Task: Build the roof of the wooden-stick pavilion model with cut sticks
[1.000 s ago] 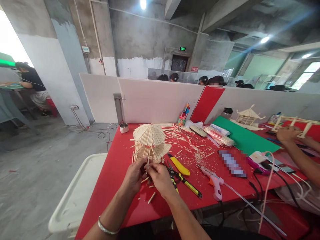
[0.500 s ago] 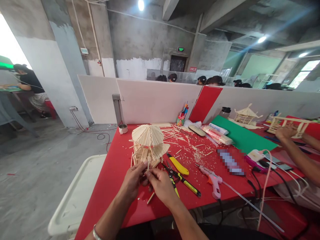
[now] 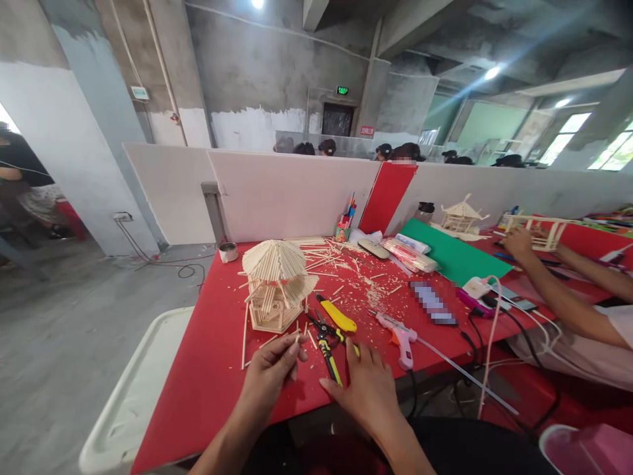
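Observation:
My left hand (image 3: 274, 366) is closed in a pinch on a thin wooden stick (image 3: 297, 332), mostly hidden by the fingers. Fingers apart, my right hand (image 3: 368, 382) reaches over the handles of the yellow-and-black pliers (image 3: 328, 356), its thumb near one handle and its fingertips by the other; contact is hard to make out. A model pavilion (image 3: 275, 264) of wooden sticks, with a layered roof and a railed base, stands just beyond my left hand. Beside the pliers lies a yellow utility knife (image 3: 337, 314).
A pink glue gun (image 3: 403, 340) with its cord lies right of the pliers. Loose sticks (image 3: 316, 251) and shavings cover the table's back. A tape roll (image 3: 228, 252), a pen cup (image 3: 342, 231) and a green board (image 3: 455, 254) stand around. At right, another person's hands (image 3: 519, 243) hold a stick frame.
My right hand has left the stick, moved right to the pliers and spread its fingers. My left hand keeps the stick, lower and farther from the pavilion. The view has shifted right.

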A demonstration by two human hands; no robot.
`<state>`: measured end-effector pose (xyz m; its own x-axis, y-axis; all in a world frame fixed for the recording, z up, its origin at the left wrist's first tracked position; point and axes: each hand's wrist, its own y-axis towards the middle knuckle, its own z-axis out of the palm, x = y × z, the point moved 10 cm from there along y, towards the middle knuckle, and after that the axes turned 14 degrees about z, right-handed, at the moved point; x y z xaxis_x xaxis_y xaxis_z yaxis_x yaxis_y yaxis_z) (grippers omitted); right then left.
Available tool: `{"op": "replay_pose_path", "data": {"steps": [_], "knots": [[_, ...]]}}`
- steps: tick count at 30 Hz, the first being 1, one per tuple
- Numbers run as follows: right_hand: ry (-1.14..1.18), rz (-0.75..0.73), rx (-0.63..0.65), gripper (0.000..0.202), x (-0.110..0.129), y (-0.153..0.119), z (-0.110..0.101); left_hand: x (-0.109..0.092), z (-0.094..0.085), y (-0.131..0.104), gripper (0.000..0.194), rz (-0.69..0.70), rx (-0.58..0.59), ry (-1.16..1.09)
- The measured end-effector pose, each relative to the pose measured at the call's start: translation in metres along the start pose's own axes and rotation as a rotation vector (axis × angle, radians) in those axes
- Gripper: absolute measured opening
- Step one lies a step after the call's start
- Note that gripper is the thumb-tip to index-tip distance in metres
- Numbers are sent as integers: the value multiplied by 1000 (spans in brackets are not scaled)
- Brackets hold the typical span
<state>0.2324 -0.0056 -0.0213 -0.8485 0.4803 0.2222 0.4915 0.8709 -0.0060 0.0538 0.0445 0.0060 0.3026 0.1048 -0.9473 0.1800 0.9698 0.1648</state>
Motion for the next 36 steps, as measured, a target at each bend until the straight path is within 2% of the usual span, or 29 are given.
{"op": "replay_pose_path", "data": {"steps": [2,4,6,8,12,15,17,20,24,27,31,36], "knots": [[-20,-21,15,83,0,3,0,1,2,-1,42,9,4,31],[-9,-45,-41,73,7,11,-13,5,3,-1,43,1,-2,50],[5,-45,-113,60,15,27,-29,7,4,0,43,-6,-12,57],[12,-35,-124,48,24,49,-35,6,7,2,40,-3,-12,52],[18,-42,-54,29,41,92,-19,1,13,4,38,-10,0,58],[51,-35,-44,30,40,102,-12,-1,9,5,40,-16,-33,77],[95,-34,-55,39,31,94,-16,-1,4,5,41,-18,-63,80],[201,-82,-55,43,13,65,-30,2,0,6,42,-12,-85,84],[595,-350,37,36,4,7,-55,1,5,9,39,35,-51,135],[619,-475,15,40,3,-23,-69,-5,14,10,36,85,9,163],[561,-540,-59,40,6,-37,-79,-16,24,7,33,134,71,185],[542,-538,-44,42,7,-39,-77,-28,28,1,33,181,80,206]]}}
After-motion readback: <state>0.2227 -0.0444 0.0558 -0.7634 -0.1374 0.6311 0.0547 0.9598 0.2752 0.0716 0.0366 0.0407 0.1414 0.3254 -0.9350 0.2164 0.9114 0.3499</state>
